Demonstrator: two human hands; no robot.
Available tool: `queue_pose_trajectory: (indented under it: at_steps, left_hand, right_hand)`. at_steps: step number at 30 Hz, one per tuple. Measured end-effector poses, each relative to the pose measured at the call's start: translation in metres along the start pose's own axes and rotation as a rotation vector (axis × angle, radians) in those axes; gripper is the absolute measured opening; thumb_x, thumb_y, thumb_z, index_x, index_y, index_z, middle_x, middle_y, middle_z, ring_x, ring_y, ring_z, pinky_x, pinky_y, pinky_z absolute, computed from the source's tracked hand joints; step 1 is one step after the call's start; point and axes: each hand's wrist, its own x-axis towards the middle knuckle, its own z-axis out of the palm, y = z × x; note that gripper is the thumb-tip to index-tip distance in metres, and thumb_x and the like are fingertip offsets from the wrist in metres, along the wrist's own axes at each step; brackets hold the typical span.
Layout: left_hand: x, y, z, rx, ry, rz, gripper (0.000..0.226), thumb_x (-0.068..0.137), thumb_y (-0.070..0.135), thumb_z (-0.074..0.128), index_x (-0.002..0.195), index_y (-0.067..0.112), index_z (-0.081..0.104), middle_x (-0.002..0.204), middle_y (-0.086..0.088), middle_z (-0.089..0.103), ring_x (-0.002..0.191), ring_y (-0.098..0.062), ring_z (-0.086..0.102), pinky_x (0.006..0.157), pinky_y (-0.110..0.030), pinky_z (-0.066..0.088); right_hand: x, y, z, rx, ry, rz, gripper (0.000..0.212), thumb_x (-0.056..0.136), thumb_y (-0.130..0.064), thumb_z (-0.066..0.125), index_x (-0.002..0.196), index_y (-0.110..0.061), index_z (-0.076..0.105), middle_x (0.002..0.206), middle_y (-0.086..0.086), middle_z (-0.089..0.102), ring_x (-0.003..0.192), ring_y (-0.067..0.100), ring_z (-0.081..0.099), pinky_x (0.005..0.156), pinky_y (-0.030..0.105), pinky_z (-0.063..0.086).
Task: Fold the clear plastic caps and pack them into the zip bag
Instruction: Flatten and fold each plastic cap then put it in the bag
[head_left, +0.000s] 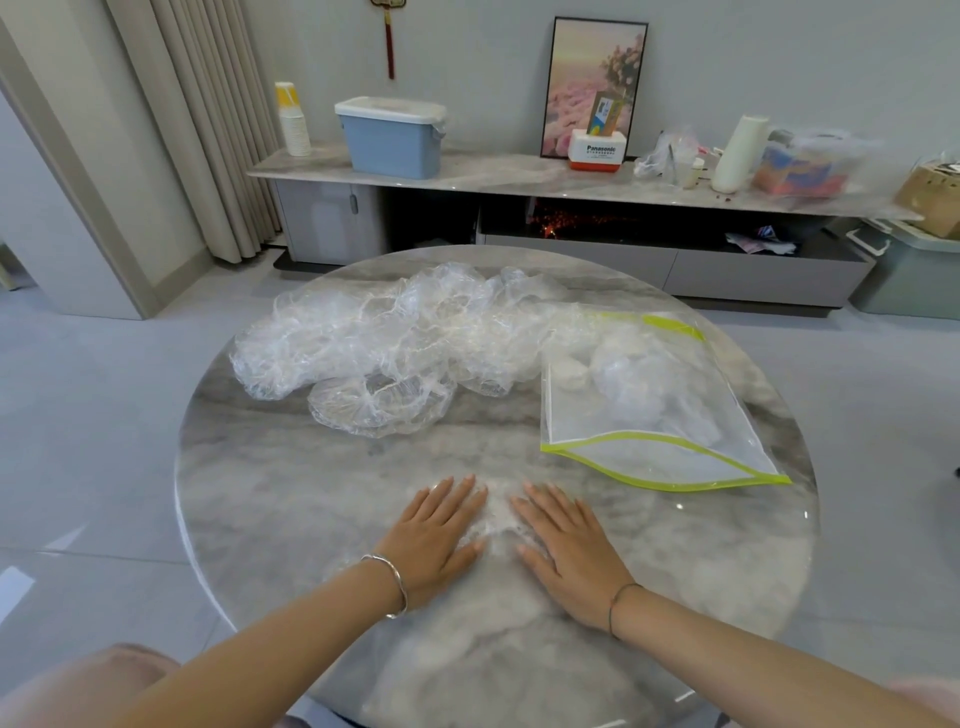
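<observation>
Both hands, left hand (434, 535) and right hand (571, 545), lie flat with fingers spread, pressing a barely visible clear cap (496, 519) on the table (270, 519). Loose caps (384, 332) pile beyond; the zip bag (654, 405) lies right, its contents hazy.

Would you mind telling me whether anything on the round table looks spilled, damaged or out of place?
Nothing stands out. The loose clear caps lie heaped at the far side of the table, and the zip bag lies flat with its mouth open. The left hand and right hand press flat on something clear between them.
</observation>
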Motion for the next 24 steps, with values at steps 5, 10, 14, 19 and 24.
queue_pose_trajectory:
  at_steps: [5,10,14,19,24]
  left_hand:
    - [0.003,0.004,-0.001,-0.005,-0.020,-0.012,0.097,0.063,0.074,-0.030,0.147,0.028,-0.011,0.156,0.007,-0.012,0.144,-0.017,-0.013,0.106,-0.031,-0.024]
    - [0.000,0.001,-0.016,0.036,0.090,-0.006,0.066,0.095,0.053,0.001,0.134,0.028,0.048,0.131,0.002,0.054,0.116,-0.017,0.056,0.105,-0.028,0.035]
    - [-0.001,-0.002,-0.032,-0.017,0.085,-0.061,0.087,0.073,0.054,-0.011,0.135,0.029,0.044,0.121,0.002,0.047,0.113,-0.017,0.041,0.101,-0.030,0.030]
    - [-0.003,-0.009,-0.039,-0.052,-0.006,-0.071,0.088,0.068,0.047,-0.008,0.137,0.025,0.041,0.122,0.003,0.047,0.116,-0.014,0.036,0.098,-0.021,0.024]
    - [-0.009,-0.012,-0.038,-0.034,0.081,0.022,0.067,0.069,0.030,0.019,0.128,0.018,0.049,0.138,0.000,0.040,0.128,-0.015,0.027,0.112,-0.032,0.021]
  right_hand:
    - [-0.001,0.002,0.004,-0.027,-0.061,-0.026,0.079,0.066,-0.073,-0.016,0.140,-0.045,-0.015,0.150,-0.021,-0.020,0.142,0.008,-0.020,0.111,0.028,-0.018]
    - [0.000,-0.001,-0.007,0.018,0.014,-0.059,0.080,0.080,-0.074,-0.003,0.149,-0.036,0.008,0.157,-0.015,-0.001,0.144,0.007,-0.012,0.112,0.027,-0.019]
    - [0.002,-0.007,-0.018,0.067,0.206,-0.262,0.059,0.097,-0.056,0.013,0.140,-0.026,0.040,0.150,-0.006,0.033,0.141,0.008,0.015,0.116,0.032,-0.001]
    - [-0.001,-0.008,-0.014,0.051,0.103,-0.364,0.068,0.091,-0.066,0.015,0.140,-0.027,0.042,0.146,-0.009,0.039,0.138,0.007,0.027,0.115,0.026,-0.002]
    - [0.000,0.000,-0.005,0.003,0.025,-0.374,0.084,0.078,-0.079,0.037,0.145,-0.029,0.032,0.152,-0.010,0.028,0.140,0.006,0.019,0.114,0.028,0.002]
